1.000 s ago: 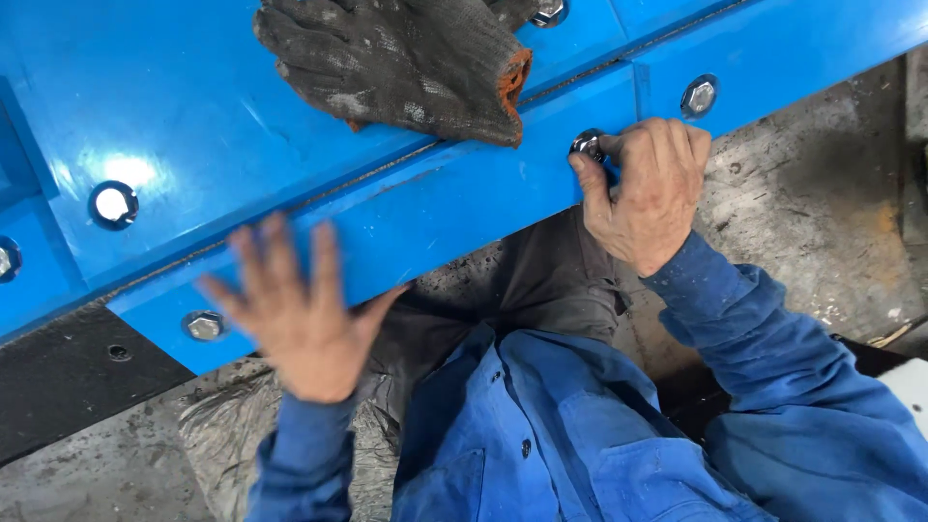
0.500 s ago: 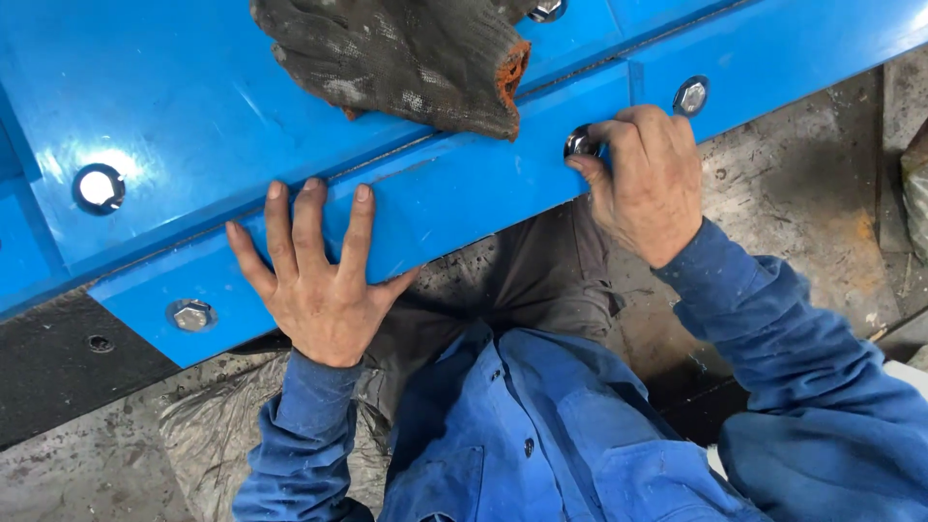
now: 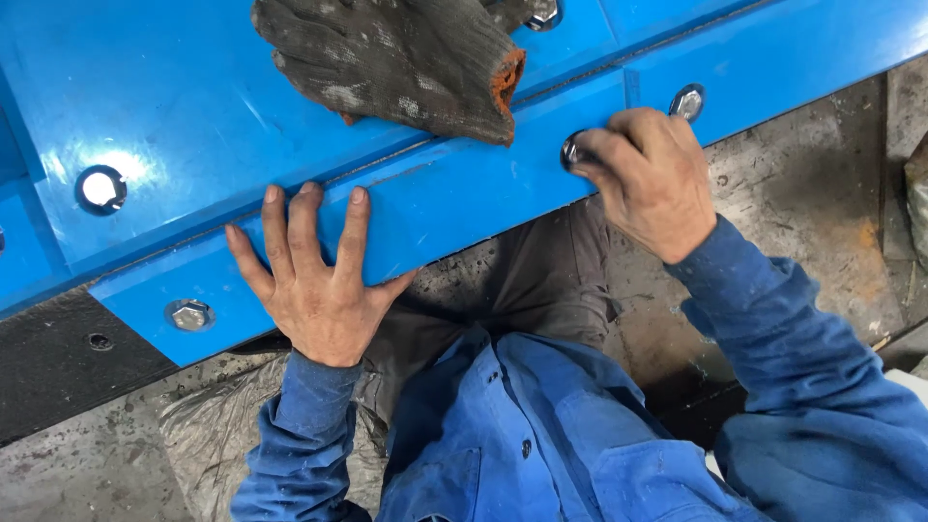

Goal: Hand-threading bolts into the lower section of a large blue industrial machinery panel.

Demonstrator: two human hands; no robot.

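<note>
A long blue painted metal flange (image 3: 464, 193) runs across the view, fastened with silver hex bolts. My left hand (image 3: 314, 280) lies flat on its lower strip, fingers spread, holding nothing. My right hand (image 3: 652, 179) has its fingertips closed around a bolt head with a washer (image 3: 572, 152) near the middle of the strip. Another bolt (image 3: 687, 101) sits just right of that hand, and one more (image 3: 189, 314) is left of my left hand. A dirty grey work glove (image 3: 406, 63) with an orange cuff lies on the blue surface above.
A round silver hole or fitting (image 3: 101, 189) shows on the upper blue panel at left. Below the flange is stained concrete floor (image 3: 802, 222), a black plate (image 3: 68, 358) at left, and crumpled plastic sheet (image 3: 222, 435). My blue sleeves and dark trousers fill the bottom.
My left hand came down from hovering below the flange and now rests flat on it. My right hand stays on the same bolt, with its fingers shifted around the head.
</note>
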